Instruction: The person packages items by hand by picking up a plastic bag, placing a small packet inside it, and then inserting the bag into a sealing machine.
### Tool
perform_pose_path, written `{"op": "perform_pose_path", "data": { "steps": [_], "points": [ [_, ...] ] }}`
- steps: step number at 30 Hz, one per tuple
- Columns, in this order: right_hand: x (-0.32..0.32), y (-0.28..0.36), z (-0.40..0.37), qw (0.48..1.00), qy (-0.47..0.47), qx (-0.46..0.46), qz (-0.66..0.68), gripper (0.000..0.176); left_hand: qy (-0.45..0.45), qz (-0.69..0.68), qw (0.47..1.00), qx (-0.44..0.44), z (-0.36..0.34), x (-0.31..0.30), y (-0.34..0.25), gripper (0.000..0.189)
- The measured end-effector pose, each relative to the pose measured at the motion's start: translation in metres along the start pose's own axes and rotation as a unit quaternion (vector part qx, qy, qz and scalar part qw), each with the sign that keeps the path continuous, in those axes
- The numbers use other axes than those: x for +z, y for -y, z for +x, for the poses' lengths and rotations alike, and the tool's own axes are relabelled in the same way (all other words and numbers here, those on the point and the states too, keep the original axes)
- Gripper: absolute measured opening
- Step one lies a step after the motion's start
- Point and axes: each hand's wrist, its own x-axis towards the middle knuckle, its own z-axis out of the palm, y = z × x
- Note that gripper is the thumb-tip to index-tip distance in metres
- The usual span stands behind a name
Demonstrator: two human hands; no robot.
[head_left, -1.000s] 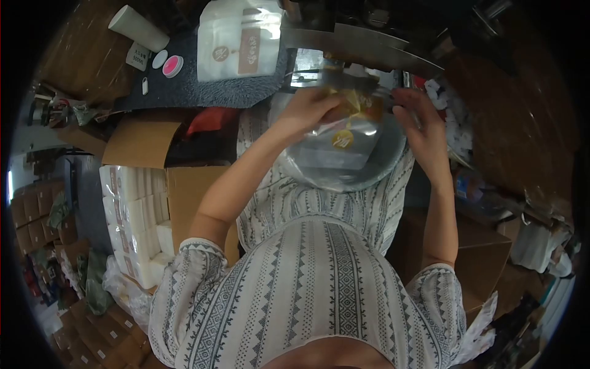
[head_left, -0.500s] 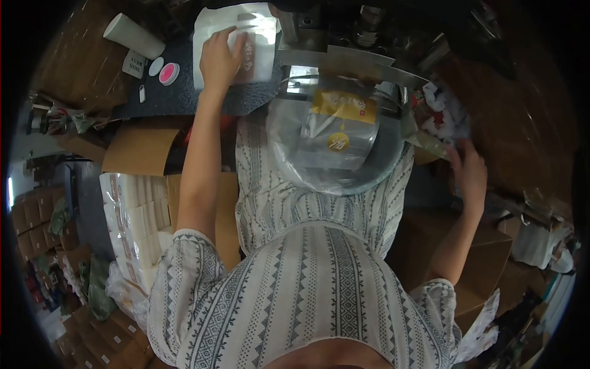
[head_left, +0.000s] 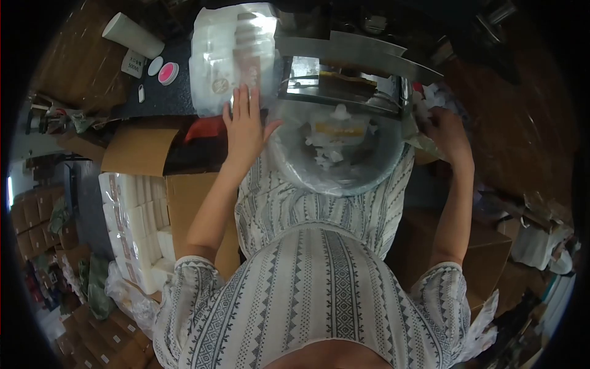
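We see the left hand (head_left: 244,126) spread nearly flat, thumb splayed toward the round, pale grey-blue basin (head_left: 388,154), with nothing gripped. Its fingertips lie over the near edge of the stacked white, translucent plastic pouches (head_left: 215,55), beyond and to the left of the basin; we cannot tell how firmly they press. The right hand (head_left: 450,132), just right of the basin, has bent fingers beside a pale green film bag (head_left: 424,144) and crumpled white scraps (head_left: 435,97); we cannot tell whether it pinches anything.

We judge that the basin sits on the lap to catch what drops from the grey metal plate of a machine (head_left: 362,52) just beyond it, and that the pouches are stacked within easy reach. Clear, wrinkled film lines the basin; inside we see torn white bits (head_left: 329,158) and a soft yellow-banded piece (head_left: 338,131). The pouches look glossy and slack, on a dark, fuzzy-looking cloth (head_left: 181,95). Left of the basin, a stiff brown cardboard box (head_left: 200,209) stands by blocky white packs in shiny wrap (head_left: 129,215).
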Motion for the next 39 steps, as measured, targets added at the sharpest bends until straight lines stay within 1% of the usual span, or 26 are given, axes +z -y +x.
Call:
{"op": "perform_pose_path", "data": {
  "steps": [1,2,3,4,5,6,8,9,11,12,14,16,17,18,19,20,21,22,24,26,30,32,34,36,38,39],
  "points": [
    [0.004,-0.005,0.002,0.999,-0.036,0.006,-0.019,0.027,0.000,0.002,1.000,-0.002,-0.004,-0.006,0.000,0.050],
    [0.007,-0.007,0.004,0.997,-0.072,0.012,-0.037,0.027,0.006,0.000,1.000,-0.018,-0.005,-0.013,0.002,0.042],
    [0.004,-0.003,0.001,0.997,-0.070,0.008,-0.037,0.027,0.012,-0.003,0.999,-0.037,-0.004,-0.021,0.002,0.034],
    [-0.002,0.003,-0.006,0.995,-0.090,0.043,0.022,0.028,0.011,0.000,0.999,-0.042,-0.005,-0.027,0.003,0.034],
    [-0.007,0.009,-0.011,0.988,-0.109,0.078,0.082,0.028,0.011,-0.044,0.997,-0.069,-0.005,-0.034,0.005,0.025],
    [-0.010,0.015,-0.014,0.988,-0.107,0.075,0.082,0.028,0.010,-0.088,0.992,-0.095,-0.005,-0.040,0.005,0.016],
    [-0.014,0.028,-0.017,0.958,-0.117,0.022,0.263,0.021,-0.020,-0.099,0.991,-0.090,-0.004,-0.053,-0.009,0.010],
    [-0.010,0.041,-0.019,0.958,-0.117,0.023,0.262,0.021,-0.048,-0.113,0.989,-0.083,-0.003,-0.058,-0.020,0.004],
    [0.002,0.078,-0.024,0.913,-0.051,-0.142,0.379,0.022,-0.041,-0.137,0.987,-0.071,-0.001,-0.068,-0.038,0.006],
    [0.006,0.094,-0.026,0.913,-0.051,-0.142,0.380,0.022,-0.035,-0.160,0.985,-0.058,0.001,-0.072,-0.045,0.008],
    [0.012,0.119,-0.029,0.932,-0.036,-0.217,0.288,0.025,-0.027,-0.190,0.981,-0.042,0.006,-0.080,-0.056,0.008],
    [0.018,0.125,-0.026,0.927,-0.038,-0.245,0.282,0.023,-0.017,-0.220,0.975,-0.027,0.006,-0.080,-0.062,0.008],
    [0.022,0.126,-0.024,0.922,-0.040,-0.271,0.275,0.020,0.021,-0.268,0.963,-0.008,0.006,-0.078,-0.063,0.009],
    [0.025,0.125,-0.024,0.921,-0.040,-0.271,0.275,0.020,0.058,-0.314,0.948,0.012,0.005,-0.075,-0.066,0.009],
    [0.028,0.124,-0.023,0.898,0.009,-0.235,0.372,0.020,0.058,-0.314,0.947,0.012,0.006,-0.071,-0.069,0.009],
    [0.031,0.122,-0.023,0.863,0.058,-0.195,0.463,0.020,0.092,-0.363,0.927,0.005,0.007,-0.065,-0.074,0.010],
    [0.033,0.118,-0.021,0.864,0.057,-0.194,0.462,0.020,0.125,-0.411,0.903,-0.001,0.009,-0.059,-0.078,0.012],
    [0.035,0.112,-0.018,0.870,0.047,-0.182,0.456,0.021,0.124,-0.412,0.903,-0.001,0.012,-0.051,-0.081,0.012],
    [0.031,0.102,-0.018,0.877,0.036,-0.170,0.448,0.021,0.196,-0.455,0.866,-0.068,0.018,-0.038,-0.086,0.016],
    [0.019,0.093,-0.019,0.904,-0.039,-0.136,0.404,0.021,0.189,-0.451,0.870,-0.067,0.026,-0.038,-0.089,0.016],
    [0.008,0.082,-0.026,0.929,-0.044,-0.125,0.345,0.021,0.191,-0.401,0.893,-0.068,0.030,-0.045,-0.090,0.016],
    [0.008,0.084,-0.028,0.955,-0.017,-0.132,0.264,0.021,0.178,-0.399,0.898,-0.052,0.027,-0.046,-0.089,0.016],
    [0.013,0.089,-0.027,0.944,0.008,-0.142,0.297,0.020,0.165,-0.395,0.903,-0.037,0.025,-0.044,-0.088,0.016],
    [0.023,0.092,-0.024,0.931,0.034,-0.152,0.330,0.020,0.138,-0.379,0.915,0.031,0.022,-0.040,-0.087,0.018],
    [0.033,0.092,-0.018,0.889,0.041,-0.120,0.440,0.028,0.162,-0.408,0.898,0.009,0.021,-0.032,-0.087,0.019],
    [0.037,0.092,-0.017,0.889,0.040,-0.120,0.440,0.028,0.183,-0.438,0.880,-0.013,0.022,-0.027,-0.087,0.021]
  ]
}}
